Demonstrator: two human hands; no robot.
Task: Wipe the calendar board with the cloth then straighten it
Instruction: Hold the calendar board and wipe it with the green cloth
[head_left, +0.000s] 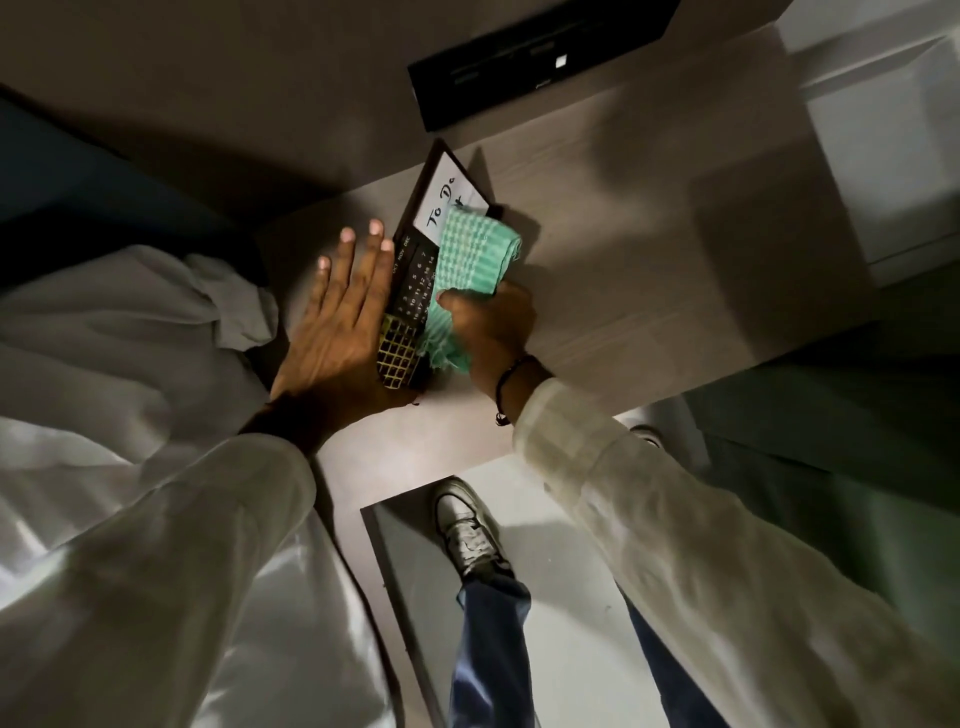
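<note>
The calendar board (413, 270) is a dark, narrow panel standing on the grey desk (649, 270), with a white "To Do" patch at its far end, number rows in the middle and a yellow grid at its near end. My right hand (491, 325) is shut on a green-and-white checked cloth (475, 254), which lies pressed on the board's right side and covers part of the white patch. My left hand (345, 317) rests flat with fingers spread against the board's left edge, bracing it.
A black rectangular box (540, 57) lies at the back of the desk. A white unit (893, 156) stands at the right. White fabric (130, 338) bunches at the left. Below the desk edge are my shoe (467, 525) and the floor.
</note>
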